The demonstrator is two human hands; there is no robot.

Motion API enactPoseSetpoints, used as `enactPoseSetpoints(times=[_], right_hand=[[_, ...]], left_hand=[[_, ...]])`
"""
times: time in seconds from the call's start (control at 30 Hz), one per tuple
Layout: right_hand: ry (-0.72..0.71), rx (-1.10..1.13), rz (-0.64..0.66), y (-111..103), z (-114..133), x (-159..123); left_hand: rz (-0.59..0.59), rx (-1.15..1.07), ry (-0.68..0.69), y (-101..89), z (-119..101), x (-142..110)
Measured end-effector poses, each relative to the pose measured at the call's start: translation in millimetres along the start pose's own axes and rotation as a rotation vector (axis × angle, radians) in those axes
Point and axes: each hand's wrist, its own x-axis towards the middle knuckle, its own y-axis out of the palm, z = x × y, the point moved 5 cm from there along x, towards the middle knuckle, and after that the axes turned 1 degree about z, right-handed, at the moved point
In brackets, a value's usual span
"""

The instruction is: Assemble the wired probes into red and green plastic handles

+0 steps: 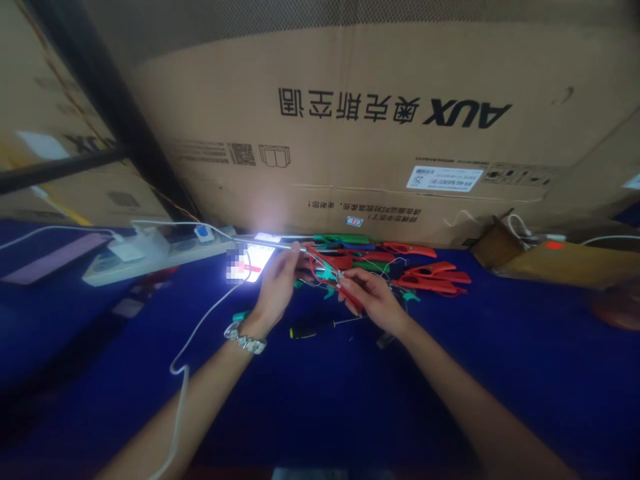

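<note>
My left hand [275,287], with a watch [245,339] on its wrist, is closed around an opened red long-necked lighter [314,261] near its metal tube [283,246]. My right hand [373,300] pinches a red handle part [351,298] of it, close to a teal trigger piece [327,272]. Thin wires show between the hands. Several red and green lighter handles [403,249] lie behind them, and loose red handle shells [433,277] are on the right. A screwdriver [311,329] rests on the blue surface below.
A large cardboard box [350,160] walls off the back. A power strip [145,257] with chargers and a lit phone [255,260] stand left. A white cable [187,360] crosses my left forearm. At right is an open cardboard tray [565,267].
</note>
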Motion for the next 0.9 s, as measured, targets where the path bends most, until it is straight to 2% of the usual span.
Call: enactPoseSetpoints(times=[0.17,0.33,0.53,0.77,0.9], right_hand=[[0.007,-0.025,0.041,5,-4,-2],[-0.015,-0.048,0.018,12,-1,-4],[-0.017,-0.064,0.010,14,-1,-4],[-0.044,-0.042,-0.003,16,1,-4],[-0.072,-0.044,-0.016,16,4,-4]], left_hand=[[-0.025,0.096,0.097,-8.5,-5,6],[-0.036,0.110,0.142,-11.9,-14,7],[-0.038,0.234,0.333,-5.6,-33,0],[-0.064,0.240,0.300,-8.8,-32,2],[-0.071,0.150,0.248,-13.5,-28,6]])
